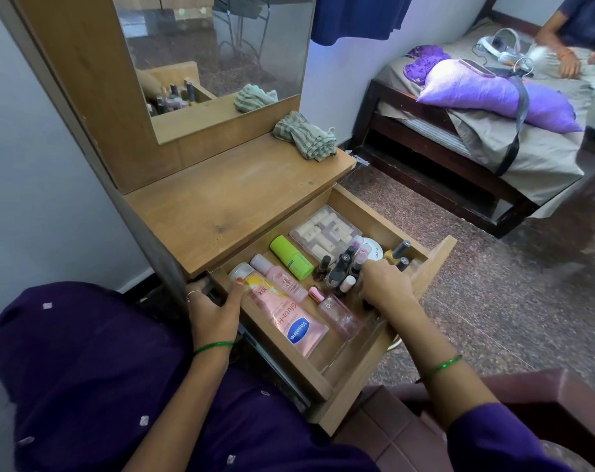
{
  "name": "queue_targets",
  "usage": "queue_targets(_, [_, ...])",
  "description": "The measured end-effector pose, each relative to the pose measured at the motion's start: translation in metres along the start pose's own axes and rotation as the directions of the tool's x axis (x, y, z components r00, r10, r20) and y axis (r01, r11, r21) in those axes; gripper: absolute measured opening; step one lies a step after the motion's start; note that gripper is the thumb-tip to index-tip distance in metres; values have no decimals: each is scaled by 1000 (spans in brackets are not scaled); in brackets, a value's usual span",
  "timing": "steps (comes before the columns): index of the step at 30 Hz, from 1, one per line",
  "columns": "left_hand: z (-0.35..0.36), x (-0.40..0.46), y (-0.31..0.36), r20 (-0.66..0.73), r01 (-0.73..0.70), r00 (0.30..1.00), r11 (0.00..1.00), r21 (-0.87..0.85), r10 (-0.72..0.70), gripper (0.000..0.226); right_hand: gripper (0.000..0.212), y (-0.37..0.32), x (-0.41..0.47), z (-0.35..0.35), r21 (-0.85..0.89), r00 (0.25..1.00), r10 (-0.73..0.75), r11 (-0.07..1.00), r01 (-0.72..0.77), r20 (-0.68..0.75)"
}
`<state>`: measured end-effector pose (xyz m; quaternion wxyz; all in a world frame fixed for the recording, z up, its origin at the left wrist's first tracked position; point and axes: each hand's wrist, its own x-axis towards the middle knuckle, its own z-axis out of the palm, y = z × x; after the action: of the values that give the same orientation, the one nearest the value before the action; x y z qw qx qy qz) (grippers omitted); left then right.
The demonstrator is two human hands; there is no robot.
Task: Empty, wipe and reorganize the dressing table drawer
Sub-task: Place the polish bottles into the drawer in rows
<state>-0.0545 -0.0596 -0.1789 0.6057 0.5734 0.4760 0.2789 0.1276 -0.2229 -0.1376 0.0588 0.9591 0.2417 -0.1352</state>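
We see the drawer (pixel 340 400) pulled out of the dressing table (pixel 221 199), open below its wooden top and angled toward the near right; it holds a pink Vaseline tube (pixel 291 321) along its left side, a smaller pink bottle (pixel 279 277) beside it, a green tube (pixel 291 257) further back, a clear box of small vials (pixel 325 229) at the far end, a white round compact (pixel 374 250), a cluster of nail polish bottles (pixel 340 267) in the middle, and a pink perfume bottle (pixel 337 315) near the front. Our left hand (pixel 214 311) grips the drawer's left wall, fingers curled over its edge, thumb inside near the tube's cap; our right hand (pixel 384 284) reaches among the nail polishes with fingers curled down, though we cannot tell what it grasps. A crumpled checked cloth (pixel 306 136) lies on the tabletop's far right corner, below the mirror (pixel 214 56); a bed (pixel 476 131) with a purple pillow (pixel 486 93) stands to the far right.
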Motion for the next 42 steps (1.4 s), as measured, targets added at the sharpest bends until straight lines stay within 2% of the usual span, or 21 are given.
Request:
queue_targets(3, [1, -1, 0, -1, 0, 1000, 1000, -2, 0, 63, 7, -1, -1, -1, -18, 999, -2, 1000, 2, 32])
queue_targets(12, [0, -2, 3, -4, 7, 1000, 1000, 8, -7, 63, 16, -5, -2, -5, -11, 999, 31, 999, -30, 40])
queue_targets(15, [0, -2, 3, -3, 11, 1000, 1000, 6, -11, 63, 7, -5, -7, -8, 31, 999, 33, 999, -33, 1])
queue_targets(17, [0, -3, 4, 5, 12, 1000, 1000, 4, -12, 64, 9, -5, -10, -9, 66, 998, 48, 997, -45, -37])
queue_targets(19, [0, -3, 4, 8, 14, 1000, 1000, -6, -14, 62, 6, -3, -11, -8, 101, 991, 54, 994, -42, -120])
queue_targets(22, [0, -4, 6, 5, 20, 1000, 999, -26, -20, 58, 29, 2, -10, -4, 142, 972, 52, 990, -20, -229])
queue_targets(24, [1, -4, 7, 7, 22, 1000, 999, -30, -22, 57, 34, 4, -10, -3, 183, 964, 57, 983, -9, -259])
queue_targets(28, [0, -3, 5, 13, 31, 999, 999, -19, -31, 60, 18, 8, -6, 0, 216, 943, 75, 976, -3, -325])
queue_targets(30, [0, -3, 4, 12, 32, 999, 999, -13, -31, 62, 10, 9, -4, 1, 239, 932, 87, 971, -1, -351])
queue_targets(42, [0, -4, 6, 6, 36, 999, 999, -9, -36, 62, 7, 9, -4, 0, 274, 930, 102, 962, -2, -352])
